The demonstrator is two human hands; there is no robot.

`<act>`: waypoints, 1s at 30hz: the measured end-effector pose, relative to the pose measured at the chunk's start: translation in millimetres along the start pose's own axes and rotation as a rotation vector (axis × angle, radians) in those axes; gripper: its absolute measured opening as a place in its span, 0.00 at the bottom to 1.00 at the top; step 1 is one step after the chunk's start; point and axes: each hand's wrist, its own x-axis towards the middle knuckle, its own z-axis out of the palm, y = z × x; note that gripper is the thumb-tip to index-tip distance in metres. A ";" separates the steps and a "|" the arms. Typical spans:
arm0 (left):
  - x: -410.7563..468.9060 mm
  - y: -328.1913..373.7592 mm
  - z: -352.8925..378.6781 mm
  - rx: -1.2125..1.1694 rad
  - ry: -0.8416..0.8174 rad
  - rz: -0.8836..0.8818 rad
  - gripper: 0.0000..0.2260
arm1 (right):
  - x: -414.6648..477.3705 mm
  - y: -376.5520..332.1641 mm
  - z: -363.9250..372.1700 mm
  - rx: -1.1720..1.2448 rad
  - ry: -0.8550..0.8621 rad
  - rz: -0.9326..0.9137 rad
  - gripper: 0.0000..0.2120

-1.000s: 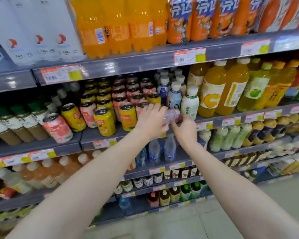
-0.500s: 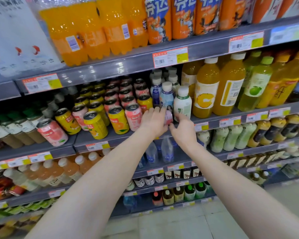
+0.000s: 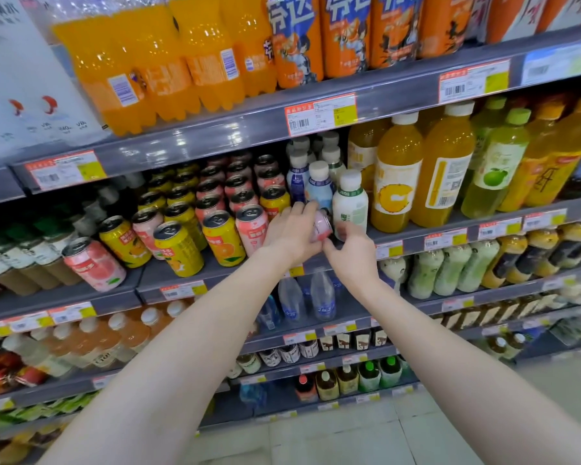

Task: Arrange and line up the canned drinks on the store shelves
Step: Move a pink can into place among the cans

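Pink and yellow cans stand in rows on the grey middle shelf (image 3: 215,273). A pink can (image 3: 322,226) is tilted at the front of the shelf, right of an upright pink can (image 3: 253,229). My left hand (image 3: 291,234) grips the tilted can from the left. My right hand (image 3: 349,250) holds it from the right and below, fingers curled at its base. A yellow can (image 3: 222,237) stands left of the upright pink one. Another yellow can (image 3: 179,248) and a pink can (image 3: 94,263) lean at the front left.
Small white-capped bottles (image 3: 349,203) stand just right of the held can, with tall orange juice bottles (image 3: 396,176) beyond. Large orange soda bottles (image 3: 182,62) fill the shelf above. Clear water bottles (image 3: 321,297) sit on the shelf below. Tiled floor lies at the bottom.
Both hands, with the pink can between them, sit slightly lower and further right in view. The camera has swung a little to the right. The can stays tilted.
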 end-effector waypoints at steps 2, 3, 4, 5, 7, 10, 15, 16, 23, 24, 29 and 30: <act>-2.9 -0.3 -2.6 -0.086 0.055 -0.028 0.37 | 1.7 -2.2 2.9 0.049 0.011 0.021 0.19; -4.4 -1.3 -3.8 -0.154 0.076 -0.053 0.38 | 2.7 -4.2 3.5 0.076 0.011 0.040 0.20; -6.6 -2.2 -5.0 -0.229 0.093 -0.081 0.39 | 4.2 -5.4 4.4 0.102 0.009 0.054 0.20; -9.1 -2.7 -5.9 -0.297 0.107 -0.107 0.39 | 5.5 -7.4 4.5 0.119 -0.001 0.063 0.20; -15.0 -1.3 -6.8 -0.377 0.130 -0.142 0.39 | 8.8 -10.2 5.9 0.148 -0.037 0.060 0.19; -22.3 1.3 -4.5 -0.395 0.175 -0.144 0.35 | 10.7 -15.1 8.2 0.205 -0.128 0.023 0.21; -25.5 -5.9 -9.6 -0.375 0.210 -0.215 0.28 | 12.3 -21.2 8.7 0.346 -0.238 -0.001 0.25; -25.3 -7.7 -12.5 -0.351 0.205 -0.232 0.28 | 13.4 -21.4 9.9 0.364 -0.264 -0.012 0.25; -24.7 -13.7 -30.0 -0.125 0.177 -0.194 0.25 | 18.2 -22.1 18.1 0.378 -0.258 -0.041 0.26; -25.0 -14.9 -32.3 -0.042 0.186 -0.168 0.25 | 18.1 -22.6 18.6 0.369 -0.245 -0.046 0.26; -24.6 -29.3 -43.5 0.165 0.126 -0.107 0.25 | 18.0 -24.7 24.0 0.335 -0.212 -0.080 0.27; -24.6 -32.8 -44.6 0.168 0.108 -0.101 0.25 | 18.2 -25.2 25.3 0.328 -0.210 -0.080 0.28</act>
